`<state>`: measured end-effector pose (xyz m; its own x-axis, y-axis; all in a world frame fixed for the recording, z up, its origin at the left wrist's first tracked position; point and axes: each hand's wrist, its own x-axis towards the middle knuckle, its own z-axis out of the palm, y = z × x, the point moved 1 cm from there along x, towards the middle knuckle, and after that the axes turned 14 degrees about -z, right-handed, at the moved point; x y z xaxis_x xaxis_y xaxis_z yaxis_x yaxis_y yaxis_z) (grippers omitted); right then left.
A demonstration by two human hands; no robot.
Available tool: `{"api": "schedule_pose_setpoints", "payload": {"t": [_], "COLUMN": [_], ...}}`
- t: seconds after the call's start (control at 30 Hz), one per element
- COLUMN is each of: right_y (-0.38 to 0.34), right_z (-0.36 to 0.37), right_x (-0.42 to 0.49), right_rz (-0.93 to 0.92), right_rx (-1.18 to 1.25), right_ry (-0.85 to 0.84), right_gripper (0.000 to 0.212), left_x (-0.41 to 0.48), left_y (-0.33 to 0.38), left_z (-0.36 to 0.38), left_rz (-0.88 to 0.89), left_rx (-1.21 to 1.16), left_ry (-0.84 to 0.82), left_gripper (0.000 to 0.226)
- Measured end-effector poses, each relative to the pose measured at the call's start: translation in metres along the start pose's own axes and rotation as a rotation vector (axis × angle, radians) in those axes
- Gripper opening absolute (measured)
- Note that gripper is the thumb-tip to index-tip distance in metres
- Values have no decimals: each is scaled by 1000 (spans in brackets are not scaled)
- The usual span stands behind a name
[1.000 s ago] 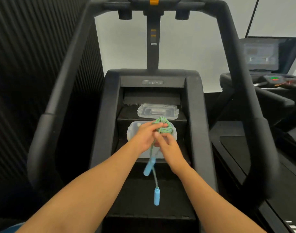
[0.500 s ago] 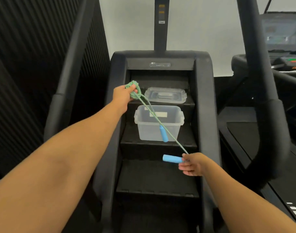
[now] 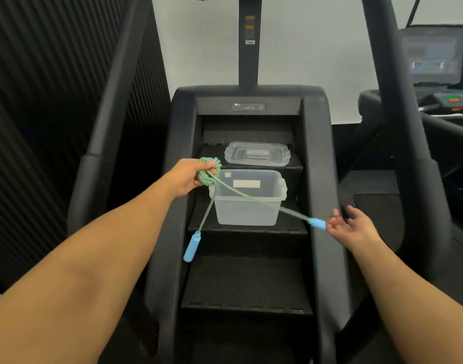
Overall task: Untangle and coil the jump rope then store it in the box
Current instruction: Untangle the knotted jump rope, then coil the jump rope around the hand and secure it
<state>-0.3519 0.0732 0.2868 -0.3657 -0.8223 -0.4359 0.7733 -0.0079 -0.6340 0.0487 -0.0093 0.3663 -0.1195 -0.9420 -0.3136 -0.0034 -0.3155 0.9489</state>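
- While the left hand (image 3: 189, 177) is raised with its fingers curled round a tangled bundle of green braided jump rope (image 3: 209, 171), the right hand (image 3: 355, 227) sits lower and well off to the side, with palm up and fingers spread and relaxed.
- Two strands leave the bundle in the left hand.
- One strand runs slanting across to the right hand and ends in a light blue cylindrical plastic handle (image 3: 317, 223). The handle's end lies right at that hand's fingertips, and I cannot tell whether it touches them.
- The other strand drops below the left hand to a second light blue handle (image 3: 191, 247), which hangs tilted in the air.
- A clear rectangular plastic box (image 3: 283, 191) stands open between the two hands on a black step of a stair-climbing machine (image 3: 246, 279). The strand going to the right hand crosses over the box.
- A clear plastic lid (image 3: 256, 156) lies flat on the next step up, beyond the box and just to the right of the left hand.
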Motion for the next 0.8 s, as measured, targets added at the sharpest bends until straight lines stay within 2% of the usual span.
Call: {"api": "schedule_pose_setpoints", "payload": {"t": [0.07, 0.17, 0.27, 0.37, 0.4, 0.53, 0.67, 0.8], "right_y": [17, 73, 124, 145, 149, 158, 166, 172], "right_z": [12, 35, 68, 100, 106, 94, 59, 40], "right_x": [-16, -46, -71, -77, -76, -74, -70, -76], "right_rz": [120, 351, 447, 374, 358, 406, 505, 596], "right_rx": [-205, -435, -322, -105, -136, -628, -934, -1320], "right_ry": [-89, -315, -450, -332, -304, -394, -450, -684], "right_gripper": [42, 56, 56, 31, 27, 30, 19, 18], "left_x": [-5, -12, -13, -11, -12, -22, -31, -31], "left_y": [3, 7, 5, -2, -4, -6, -8, -17], "left_z": [12, 49, 80, 93, 93, 81, 59, 44], "left_rz": [-27, -53, -62, -91, -93, -101, -106, -95], "left_rx": [13, 74, 209, 340, 383, 532, 673, 683], "left_ry": [-62, -188, -263, -312, -311, -295, -264, -188], "left_gripper": [13, 16, 20, 24, 22, 13, 23, 12]}}
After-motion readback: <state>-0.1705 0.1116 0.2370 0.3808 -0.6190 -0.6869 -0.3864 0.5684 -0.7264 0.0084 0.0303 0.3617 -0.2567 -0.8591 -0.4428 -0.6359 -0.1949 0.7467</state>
